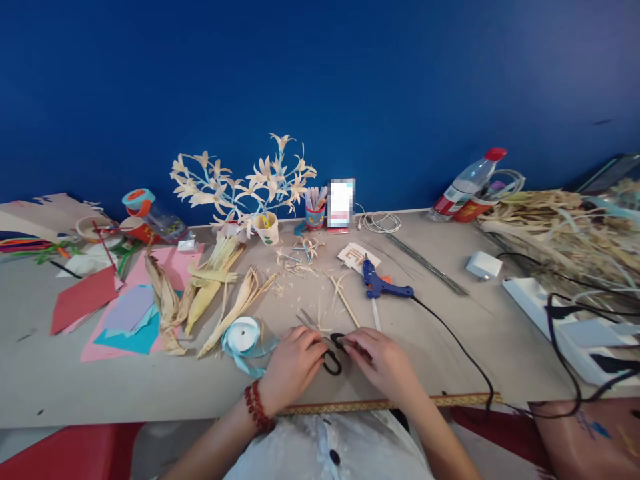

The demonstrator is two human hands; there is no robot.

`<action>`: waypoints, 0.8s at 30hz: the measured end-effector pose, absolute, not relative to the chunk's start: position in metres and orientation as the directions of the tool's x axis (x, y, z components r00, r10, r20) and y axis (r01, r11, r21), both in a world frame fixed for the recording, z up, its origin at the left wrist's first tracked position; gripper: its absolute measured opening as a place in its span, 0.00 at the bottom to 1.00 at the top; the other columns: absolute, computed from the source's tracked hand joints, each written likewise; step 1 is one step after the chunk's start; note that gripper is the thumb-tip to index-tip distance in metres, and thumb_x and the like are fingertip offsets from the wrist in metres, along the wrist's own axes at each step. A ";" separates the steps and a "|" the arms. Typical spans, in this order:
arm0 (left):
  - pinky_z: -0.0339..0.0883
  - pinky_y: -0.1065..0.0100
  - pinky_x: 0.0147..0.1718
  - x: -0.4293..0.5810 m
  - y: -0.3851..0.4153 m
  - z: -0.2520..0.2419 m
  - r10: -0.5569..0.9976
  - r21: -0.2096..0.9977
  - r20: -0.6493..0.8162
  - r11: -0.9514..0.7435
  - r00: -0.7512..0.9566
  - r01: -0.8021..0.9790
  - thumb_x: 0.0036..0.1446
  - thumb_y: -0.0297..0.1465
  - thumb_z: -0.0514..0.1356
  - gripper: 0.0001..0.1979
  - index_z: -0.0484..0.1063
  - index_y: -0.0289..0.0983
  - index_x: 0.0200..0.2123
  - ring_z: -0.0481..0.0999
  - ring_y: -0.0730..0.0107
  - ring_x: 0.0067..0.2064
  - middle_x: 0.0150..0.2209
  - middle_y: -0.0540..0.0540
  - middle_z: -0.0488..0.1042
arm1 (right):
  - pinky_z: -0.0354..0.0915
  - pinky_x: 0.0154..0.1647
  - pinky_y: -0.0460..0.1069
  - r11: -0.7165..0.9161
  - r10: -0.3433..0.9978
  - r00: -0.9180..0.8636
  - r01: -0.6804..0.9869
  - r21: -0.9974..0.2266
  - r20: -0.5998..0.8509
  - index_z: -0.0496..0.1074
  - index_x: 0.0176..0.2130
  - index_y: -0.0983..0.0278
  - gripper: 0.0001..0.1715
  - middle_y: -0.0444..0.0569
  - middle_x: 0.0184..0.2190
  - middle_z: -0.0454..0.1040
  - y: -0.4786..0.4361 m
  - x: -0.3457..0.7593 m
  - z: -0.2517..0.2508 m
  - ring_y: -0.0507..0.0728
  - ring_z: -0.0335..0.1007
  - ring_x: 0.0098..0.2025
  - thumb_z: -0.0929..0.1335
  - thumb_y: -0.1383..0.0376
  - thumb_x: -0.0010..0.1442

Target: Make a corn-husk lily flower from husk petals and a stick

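My left hand [293,363], with a red bead bracelet at the wrist, is curled near the table's front edge and touches the black-handled scissors [332,357]. My right hand [383,360] faces it, fingers pinched at the scissors' handle loops. What else the fingers hold is too small to make out. A roll of pale blue ribbon [243,335] lies just left of my left hand. A thin wooden stick [345,303] and scraps of dried husk lie just beyond the hands.
Dried corn husks [215,293] and coloured paper sheets [125,313] lie at the left. A blue glue gun [383,285] with a black cord lies beyond my right hand. A husk-flower branch in a cup [267,227], a water bottle [467,183], a husk pile [560,227] and a white tray [550,313] stand further off.
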State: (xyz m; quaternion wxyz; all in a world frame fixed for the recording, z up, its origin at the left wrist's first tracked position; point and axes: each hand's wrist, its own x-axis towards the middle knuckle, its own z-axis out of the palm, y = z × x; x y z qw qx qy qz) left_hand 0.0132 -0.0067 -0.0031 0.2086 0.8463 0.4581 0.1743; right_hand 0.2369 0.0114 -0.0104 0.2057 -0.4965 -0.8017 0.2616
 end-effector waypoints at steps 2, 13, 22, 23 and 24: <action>0.66 0.58 0.43 0.013 -0.005 -0.006 0.847 0.504 0.107 -0.498 0.521 0.706 0.62 0.26 0.55 0.09 0.74 0.40 0.43 0.70 0.59 0.45 0.41 0.43 0.74 | 0.68 0.37 0.49 0.384 0.905 -0.415 0.703 -0.599 0.093 0.74 0.41 0.61 0.10 0.51 0.36 0.78 0.018 0.236 -0.008 0.58 0.74 0.37 0.63 0.66 0.65; 0.65 0.58 0.42 0.014 -0.008 -0.012 0.852 0.572 0.166 -0.493 0.496 0.656 0.61 0.26 0.56 0.07 0.74 0.39 0.35 0.71 0.60 0.41 0.36 0.44 0.75 | 0.64 0.40 0.52 0.490 0.871 -0.479 0.823 -0.287 0.111 0.75 0.41 0.64 0.13 0.57 0.37 0.76 0.099 0.200 -0.012 0.62 0.70 0.41 0.64 0.75 0.60; 0.68 0.61 0.46 0.005 -0.001 0.004 0.947 0.811 0.244 -0.319 0.211 0.491 0.62 0.30 0.56 0.09 0.74 0.40 0.43 0.74 0.61 0.46 0.42 0.41 0.75 | 0.63 0.27 0.47 0.152 0.968 -0.242 0.349 -0.925 0.068 0.66 0.36 0.62 0.08 0.47 0.28 0.72 0.076 0.214 0.006 0.53 0.67 0.27 0.63 0.59 0.65; 0.68 0.61 0.47 0.005 0.002 0.008 0.951 0.834 0.264 -0.309 0.161 0.457 0.62 0.30 0.56 0.09 0.74 0.40 0.43 0.74 0.61 0.47 0.44 0.41 0.75 | 0.60 0.23 0.45 0.008 0.979 -0.203 0.121 -0.993 -0.017 0.64 0.34 0.61 0.11 0.44 0.25 0.69 0.069 0.215 0.010 0.52 0.63 0.23 0.65 0.56 0.63; 0.67 0.60 0.49 0.006 0.006 0.013 0.954 0.857 0.275 -0.299 0.119 0.419 0.63 0.31 0.56 0.09 0.74 0.39 0.43 0.73 0.61 0.48 0.45 0.40 0.74 | 0.56 0.20 0.45 -0.114 0.976 -0.196 -0.081 -0.990 -0.097 0.62 0.31 0.60 0.14 0.42 0.23 0.66 0.062 0.214 0.013 0.51 0.59 0.21 0.66 0.54 0.61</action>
